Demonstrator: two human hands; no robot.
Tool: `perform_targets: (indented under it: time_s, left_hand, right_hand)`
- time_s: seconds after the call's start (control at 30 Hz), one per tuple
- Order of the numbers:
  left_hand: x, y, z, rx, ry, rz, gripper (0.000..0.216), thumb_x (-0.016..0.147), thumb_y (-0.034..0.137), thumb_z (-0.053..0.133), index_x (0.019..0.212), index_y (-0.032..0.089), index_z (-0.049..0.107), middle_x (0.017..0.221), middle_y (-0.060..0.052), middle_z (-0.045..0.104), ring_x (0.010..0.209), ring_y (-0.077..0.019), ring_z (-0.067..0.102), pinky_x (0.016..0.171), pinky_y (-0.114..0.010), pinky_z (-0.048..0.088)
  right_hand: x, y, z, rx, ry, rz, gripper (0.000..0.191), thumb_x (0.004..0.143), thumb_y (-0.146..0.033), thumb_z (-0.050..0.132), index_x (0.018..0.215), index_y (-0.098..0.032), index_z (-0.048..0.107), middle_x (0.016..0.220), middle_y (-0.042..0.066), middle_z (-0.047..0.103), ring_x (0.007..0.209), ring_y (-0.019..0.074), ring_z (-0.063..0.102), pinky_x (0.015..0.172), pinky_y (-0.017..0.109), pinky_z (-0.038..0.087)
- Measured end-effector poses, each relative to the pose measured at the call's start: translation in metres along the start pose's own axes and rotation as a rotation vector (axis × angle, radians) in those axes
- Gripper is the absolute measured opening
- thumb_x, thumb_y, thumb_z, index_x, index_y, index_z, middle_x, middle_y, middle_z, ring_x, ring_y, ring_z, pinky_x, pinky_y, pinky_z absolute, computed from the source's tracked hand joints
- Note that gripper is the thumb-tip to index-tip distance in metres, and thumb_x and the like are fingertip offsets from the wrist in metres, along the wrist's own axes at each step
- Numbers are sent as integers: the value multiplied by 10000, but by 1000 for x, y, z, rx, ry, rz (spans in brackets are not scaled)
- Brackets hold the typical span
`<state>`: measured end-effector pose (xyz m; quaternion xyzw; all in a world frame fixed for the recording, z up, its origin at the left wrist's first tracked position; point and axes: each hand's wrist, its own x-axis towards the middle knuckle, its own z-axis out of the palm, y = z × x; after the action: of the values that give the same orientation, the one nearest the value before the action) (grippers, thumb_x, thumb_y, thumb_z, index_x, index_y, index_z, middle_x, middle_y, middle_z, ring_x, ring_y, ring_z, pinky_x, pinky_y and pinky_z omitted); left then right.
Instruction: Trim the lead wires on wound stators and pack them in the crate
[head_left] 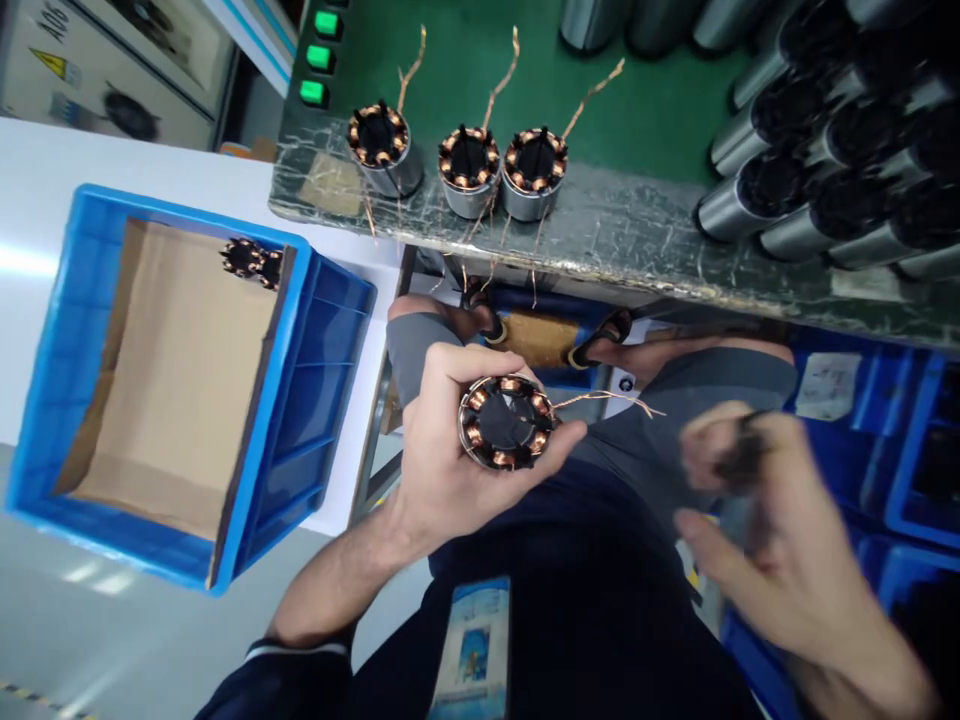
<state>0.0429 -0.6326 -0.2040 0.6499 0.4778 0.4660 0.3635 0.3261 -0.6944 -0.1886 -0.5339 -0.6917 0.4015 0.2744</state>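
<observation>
My left hand [450,455] is wrapped round a motor stator [507,424] with copper windings and a black core, its wound end facing up. A twisted copper wire [600,397] sticks out from it to the right. Off to the right, apart from the stator, my right hand [772,520] is smeared by motion. Its fingers are curled about a small dark thing [739,455], too blurred to name. Beyond my hands, three similar stators [394,170], [469,195], [534,195] stand along the bench edge, wires trailing from them.
The green-topped bench [637,120] crosses the top. Several metal cylinders [739,200] crowd its right side. At left, a blue crate [300,340] lined with cardboard holds small wound parts [244,258]. More blue bins [855,440] stand low on the right.
</observation>
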Motion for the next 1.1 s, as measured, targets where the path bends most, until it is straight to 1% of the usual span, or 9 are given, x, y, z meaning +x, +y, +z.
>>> perform_targets:
  time_s: [0.07,0.17,0.3,0.37,0.57,0.73,0.83,1.0,1.1]
  left_hand:
    - [1,0,7,-1,-21,23,620,889,345,1027,1322,279,587,1094,13,745,968,-186,836,1024,-402,702]
    - [-1,0,17,-3,-69,26,622,887,347,1028,1343,314,606,1120,-15,748,981,-220,832,973,-439,723]
    - [-6,-1,24,11,-108,36,613,882,333,1028,1346,338,626,1144,-27,730,1043,-252,823,1027,-503,722]
    - [-9,-1,25,17,-121,40,598,898,325,1017,1344,327,619,1131,-11,715,1047,-235,825,1118,-516,697]
    - [-15,0,20,71,-136,13,537,950,415,964,1340,355,599,1104,-15,742,993,-243,839,1178,-562,683]
    - [-20,0,15,113,-128,-16,505,982,524,915,1340,376,591,1069,-20,766,1002,-269,842,1141,-595,698]
    - [-22,-1,15,143,-118,-32,493,981,514,912,1331,381,591,1064,-19,764,973,-263,835,1140,-592,693]
    - [-19,-21,20,215,-92,-69,517,929,482,974,1242,311,599,1069,14,750,950,-193,817,1117,-448,669]
    - [-15,-48,24,357,-136,-159,509,926,525,950,1199,273,602,1059,25,749,927,-162,788,913,-306,637]
  right_hand:
    - [-9,-1,18,128,-57,92,450,1036,-303,692,1470,-362,590,1108,62,600,863,259,609,699,411,573]
    - [-13,3,35,265,-101,156,556,1081,-300,646,1624,-401,583,1264,61,684,1029,266,687,853,425,621]
    - [-11,8,37,319,-55,144,679,1089,-275,653,1727,-468,523,1558,52,687,1378,327,686,1125,520,607]
    - [-10,8,35,314,-56,130,696,1083,-257,661,1734,-467,531,1602,50,685,1431,339,670,1155,541,601]
    - [-7,4,39,267,-34,108,693,1060,-259,676,1721,-441,583,1640,74,696,1306,359,718,1003,541,661]
    - [-5,2,47,248,-16,115,700,1066,-241,643,1725,-469,578,1367,53,802,1083,308,778,933,514,688]
    - [-3,4,51,236,-3,106,690,1061,-239,682,1710,-458,600,1524,51,783,1260,350,797,1023,548,696]
    - [17,25,66,169,85,99,486,1053,-279,791,1529,-378,787,1488,43,822,1270,339,833,1127,524,674]
    - [38,54,80,220,38,227,354,1083,-403,781,1415,-305,852,1271,48,890,1013,282,864,968,447,697]
